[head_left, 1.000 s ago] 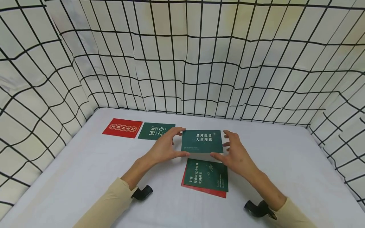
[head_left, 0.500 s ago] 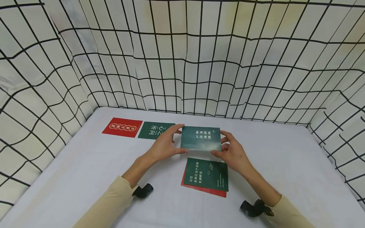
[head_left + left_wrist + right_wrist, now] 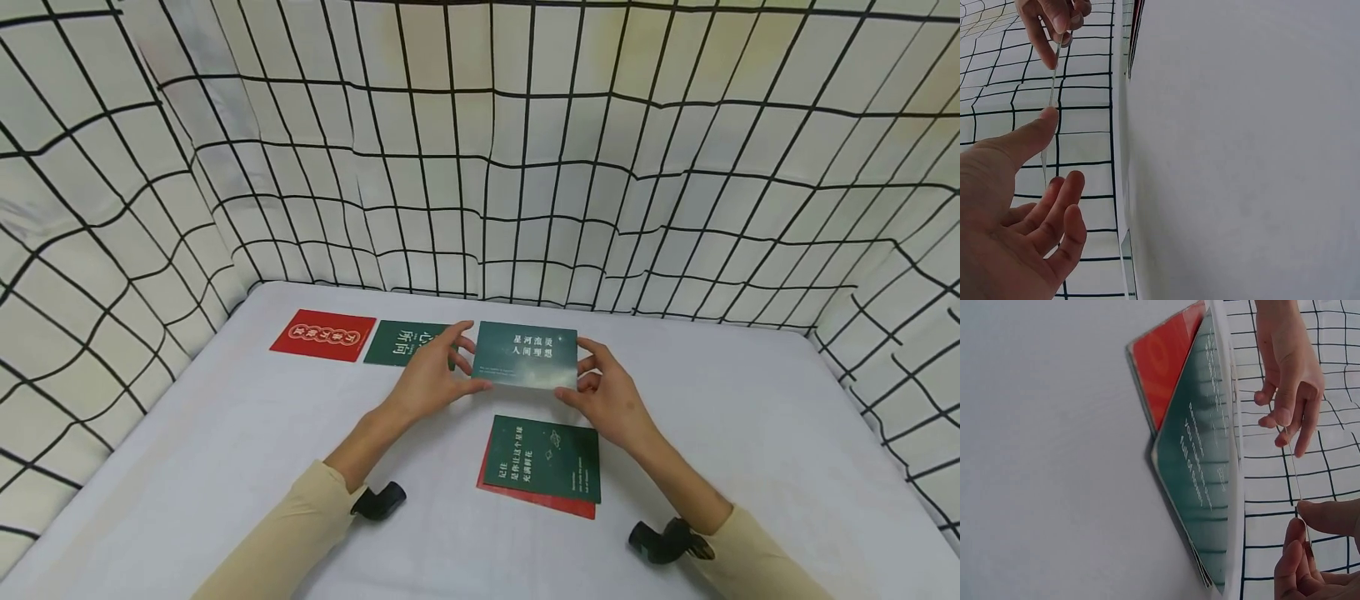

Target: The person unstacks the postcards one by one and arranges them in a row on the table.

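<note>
In the head view, a green card with white lettering is held level above the table's far middle. My left hand holds its left end, thumb at the near corner, index finger extended by the far corner. At the right end, my right hand pinches it, thumb on the near edge and fingers behind. From the left wrist, the card shows as a thin edge between the hands. Nearer me lies a green card with planet drawings, on top of a red card that sticks out below it.
Back left on the white tablecloth lie a red card with gold-white characters and a green card, partly behind the left hand. A black-lined grid net rises along the back and sides. Black wrist-camera mounts hang by the sleeves.
Both hands have moved the held card slightly away from me, toward the back. The right fingers have closed in on its right edge. The other cards have stayed put.
</note>
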`<state>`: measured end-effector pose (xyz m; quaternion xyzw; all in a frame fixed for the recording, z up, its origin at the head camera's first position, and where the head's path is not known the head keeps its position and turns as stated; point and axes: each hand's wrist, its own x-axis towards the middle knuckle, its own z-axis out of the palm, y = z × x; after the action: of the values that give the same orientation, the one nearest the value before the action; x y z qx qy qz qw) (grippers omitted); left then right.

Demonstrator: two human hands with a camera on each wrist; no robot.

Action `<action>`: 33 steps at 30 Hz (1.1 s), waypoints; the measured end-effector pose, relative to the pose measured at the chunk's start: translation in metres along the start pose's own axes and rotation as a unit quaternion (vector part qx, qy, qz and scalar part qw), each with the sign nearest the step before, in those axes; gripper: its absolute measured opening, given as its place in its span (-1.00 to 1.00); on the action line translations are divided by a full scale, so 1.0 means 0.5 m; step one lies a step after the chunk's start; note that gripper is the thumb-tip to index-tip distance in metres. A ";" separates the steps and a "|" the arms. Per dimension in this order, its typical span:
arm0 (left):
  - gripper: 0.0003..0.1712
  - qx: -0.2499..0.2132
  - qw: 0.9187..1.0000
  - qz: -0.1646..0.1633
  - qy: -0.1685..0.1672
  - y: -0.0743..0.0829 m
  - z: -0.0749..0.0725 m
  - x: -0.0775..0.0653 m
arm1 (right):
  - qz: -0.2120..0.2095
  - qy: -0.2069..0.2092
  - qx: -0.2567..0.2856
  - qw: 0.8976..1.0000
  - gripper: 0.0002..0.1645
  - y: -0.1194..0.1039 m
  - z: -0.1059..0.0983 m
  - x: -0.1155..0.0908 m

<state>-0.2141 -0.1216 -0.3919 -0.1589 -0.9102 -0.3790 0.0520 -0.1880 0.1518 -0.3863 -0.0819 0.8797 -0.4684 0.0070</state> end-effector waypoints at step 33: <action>-0.29 0.046 0.993 -0.103 0.032 -0.003 0.011 0.005 | 0.028 -0.001 -0.061 0.998 -0.10 -0.005 0.039 0.055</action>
<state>-0.2168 -0.1179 -0.3963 -0.0495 -0.9359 -0.3451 0.0495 -0.2130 0.1302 -0.3932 -0.0577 0.9086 -0.4133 0.0165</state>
